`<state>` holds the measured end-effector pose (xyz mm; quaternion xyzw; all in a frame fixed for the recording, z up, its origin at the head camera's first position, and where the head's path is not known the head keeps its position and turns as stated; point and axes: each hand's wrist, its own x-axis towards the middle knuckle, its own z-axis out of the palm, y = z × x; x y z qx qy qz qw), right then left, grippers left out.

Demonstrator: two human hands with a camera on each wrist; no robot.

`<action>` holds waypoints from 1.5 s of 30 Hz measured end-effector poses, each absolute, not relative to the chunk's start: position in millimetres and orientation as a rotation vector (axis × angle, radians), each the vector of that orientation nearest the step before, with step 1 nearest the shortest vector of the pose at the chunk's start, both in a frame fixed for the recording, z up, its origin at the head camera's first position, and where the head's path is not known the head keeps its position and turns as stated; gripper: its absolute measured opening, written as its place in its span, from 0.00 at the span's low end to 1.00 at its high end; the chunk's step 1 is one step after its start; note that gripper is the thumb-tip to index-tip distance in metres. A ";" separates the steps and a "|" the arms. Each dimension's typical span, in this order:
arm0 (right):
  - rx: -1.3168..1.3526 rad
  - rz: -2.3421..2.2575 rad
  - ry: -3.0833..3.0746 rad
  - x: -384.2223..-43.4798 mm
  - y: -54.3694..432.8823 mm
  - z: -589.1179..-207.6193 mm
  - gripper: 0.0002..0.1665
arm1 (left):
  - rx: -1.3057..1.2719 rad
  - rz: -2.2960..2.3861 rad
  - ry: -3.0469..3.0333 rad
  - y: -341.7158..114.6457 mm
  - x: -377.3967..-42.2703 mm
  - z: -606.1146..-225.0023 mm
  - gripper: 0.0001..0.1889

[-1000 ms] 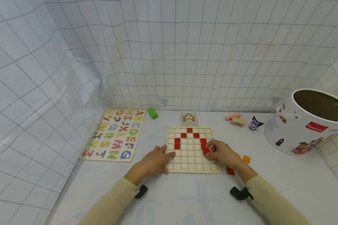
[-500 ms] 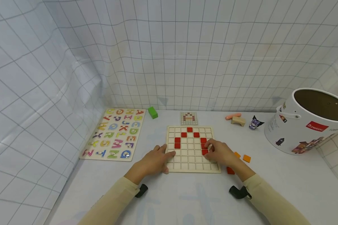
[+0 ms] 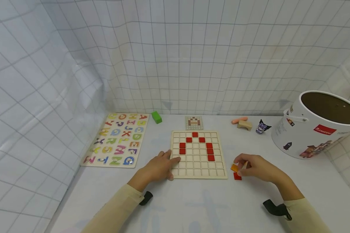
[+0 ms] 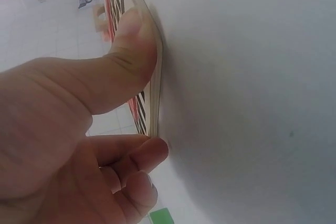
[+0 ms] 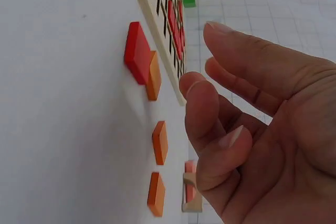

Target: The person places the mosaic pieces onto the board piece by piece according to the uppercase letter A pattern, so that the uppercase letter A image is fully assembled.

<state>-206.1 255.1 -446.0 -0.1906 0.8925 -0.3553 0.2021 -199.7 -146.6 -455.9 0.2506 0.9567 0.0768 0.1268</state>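
Note:
A square wooden grid board [image 3: 195,171] lies mid-table, with several red tiles [image 3: 211,158] set in an arch of cells. My left hand [image 3: 159,166] rests at its left edge, index finger reaching onto the grid. In the left wrist view the thumb [image 4: 134,45] lies over the board's edge and the other fingertips are beside it. Right of the board, my right hand [image 3: 256,166] hovers over loose tiles, thumb and index finger apart with nothing between them. Below it are a red tile [image 5: 137,53] and several orange tiles [image 5: 160,142], partly hidden by the hand in the head view.
Behind the board lies a small pattern card [image 3: 194,123]. An alphabet puzzle [image 3: 113,142] and a green block [image 3: 156,117] are to the left. At back right are a salmon-coloured stick [image 3: 239,120], a wooden arch block [image 3: 244,125], a small figurine [image 3: 262,127] and a white bucket [image 3: 303,142].
My right hand has let go of the lowest red tile in the right column and moved right, off the board to the loose tiles. The left hand stays in place.

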 end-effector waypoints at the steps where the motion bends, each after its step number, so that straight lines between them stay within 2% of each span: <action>1: -0.540 -0.969 2.493 -202.7 260.0 -447.0 0.19 | 0.732 0.224 2.785 -146.6 -199.7 -456.0 0.39; 8: -0.559 -0.912 2.501 -190.2 274.5 -457.5 0.18 | 0.713 0.246 2.786 -146.2 -198.6 -454.9 0.38; 25: -0.603 -0.896 2.527 -192.3 259.8 -469.7 0.15 | 0.703 0.266 2.776 -145.0 -197.1 -454.5 0.39; 45: -0.648 -0.863 2.522 -188.2 254.9 -466.7 0.13 | 0.680 0.270 2.767 -144.3 -195.9 -451.8 0.39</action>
